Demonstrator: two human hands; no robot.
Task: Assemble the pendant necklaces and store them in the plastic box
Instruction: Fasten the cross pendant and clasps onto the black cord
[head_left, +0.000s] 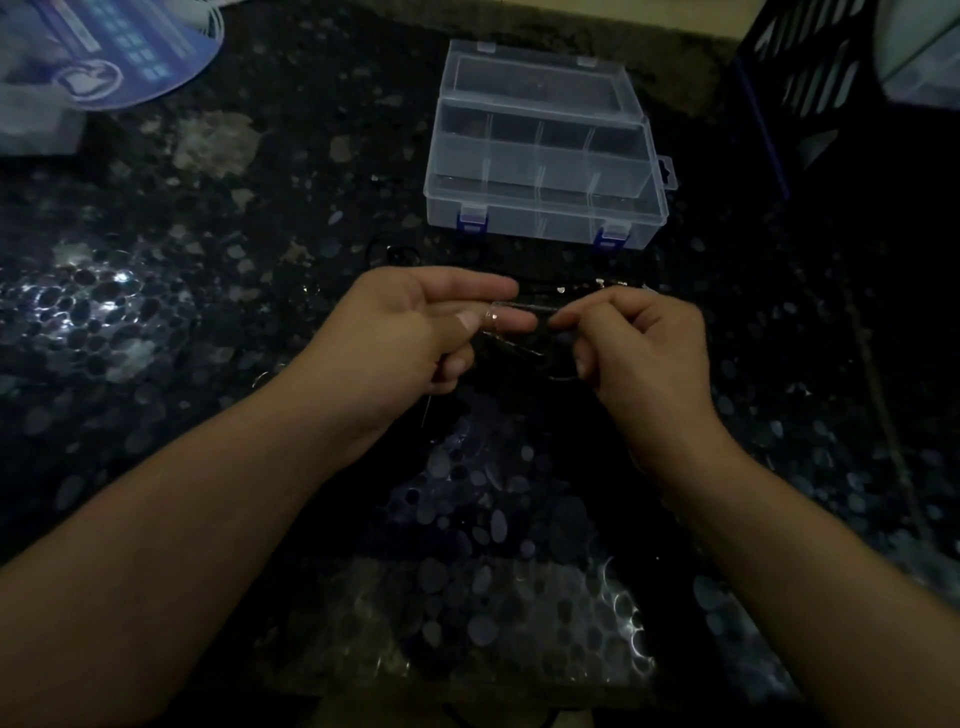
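My left hand (410, 332) pinched a small clear piece (497, 317) between thumb and fingers, the forefinger stretched out above it and the lower fingers curled under. In that dim light I could not tell what the clear piece was; it looked like thin plastic wrapped round a fingertip. From it a thin dark cord (535, 310) ran across to my right hand (641, 345), whose fingers were curled tight and pinched the cord's other end. A loop of the same cord hung just below the two hands, hard to see against the dark top. Both hands were held close together, nearly touching, above the black speckled table (208, 322).

Just beyond my right knuckles a few small bright metal bits (597, 285) lay on the table; they were too small to name for certain. To the left of those, near my left hand, a dark cord coil (400, 253) rested on the stone.

Farther back stood the clear plastic box (545, 197), its lid raised and leaning back, its dividers showing through the walls and two blue latches on the near side. I could make out no necklace inside it. At the far left lay a round blue printed sheet (124, 52), and at the far right stood a dark slatted crate (810, 78).
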